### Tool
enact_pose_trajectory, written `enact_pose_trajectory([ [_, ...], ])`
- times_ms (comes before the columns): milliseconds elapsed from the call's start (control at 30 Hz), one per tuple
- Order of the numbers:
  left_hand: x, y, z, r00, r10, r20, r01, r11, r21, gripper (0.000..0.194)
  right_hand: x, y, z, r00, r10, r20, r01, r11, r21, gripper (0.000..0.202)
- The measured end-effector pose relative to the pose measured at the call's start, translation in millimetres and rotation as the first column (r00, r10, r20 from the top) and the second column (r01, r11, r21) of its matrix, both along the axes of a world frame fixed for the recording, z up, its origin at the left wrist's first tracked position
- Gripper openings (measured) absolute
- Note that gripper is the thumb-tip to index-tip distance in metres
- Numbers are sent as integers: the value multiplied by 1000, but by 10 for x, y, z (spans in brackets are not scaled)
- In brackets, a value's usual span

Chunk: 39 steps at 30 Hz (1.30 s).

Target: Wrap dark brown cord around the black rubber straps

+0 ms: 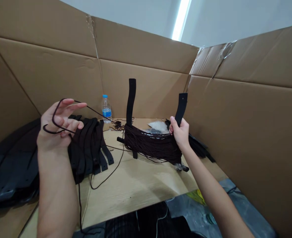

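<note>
Raised at the left, my left hand (60, 120) has a dark brown cord (55, 115) looped around its fingers, some bent and some stretched out. From there the cord runs right to a small tangle (118, 125) at the back of the table. My right hand (180, 130) grips a black curved strip (181, 107) that stands up at the right end of a thick bundle of wound cord (151, 145). A second black strip (131, 100) rises from the bundle's left end. More dark ends stick out below the bundle.
A pile of black curved strips (86, 145) lies at the left. A water bottle (106, 109) stands by the back cardboard wall (148, 76). More dark strips (199, 147) and clear plastic (158, 125) lie behind the bundle. Cardboard encloses the wooden table (126, 195).
</note>
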State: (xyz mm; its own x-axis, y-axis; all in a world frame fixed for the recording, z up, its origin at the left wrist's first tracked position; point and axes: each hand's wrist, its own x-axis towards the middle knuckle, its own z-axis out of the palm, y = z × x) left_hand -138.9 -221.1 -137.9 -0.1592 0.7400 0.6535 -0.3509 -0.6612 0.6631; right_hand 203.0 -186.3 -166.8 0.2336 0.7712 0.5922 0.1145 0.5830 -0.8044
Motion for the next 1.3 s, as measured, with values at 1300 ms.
enact_pose_trajectory([
  [1300, -69, -54, 35, 953, 274, -132, -301, 912, -279, 12, -4, -53, -53, 995, 96, 5, -96, 995, -38, 48],
])
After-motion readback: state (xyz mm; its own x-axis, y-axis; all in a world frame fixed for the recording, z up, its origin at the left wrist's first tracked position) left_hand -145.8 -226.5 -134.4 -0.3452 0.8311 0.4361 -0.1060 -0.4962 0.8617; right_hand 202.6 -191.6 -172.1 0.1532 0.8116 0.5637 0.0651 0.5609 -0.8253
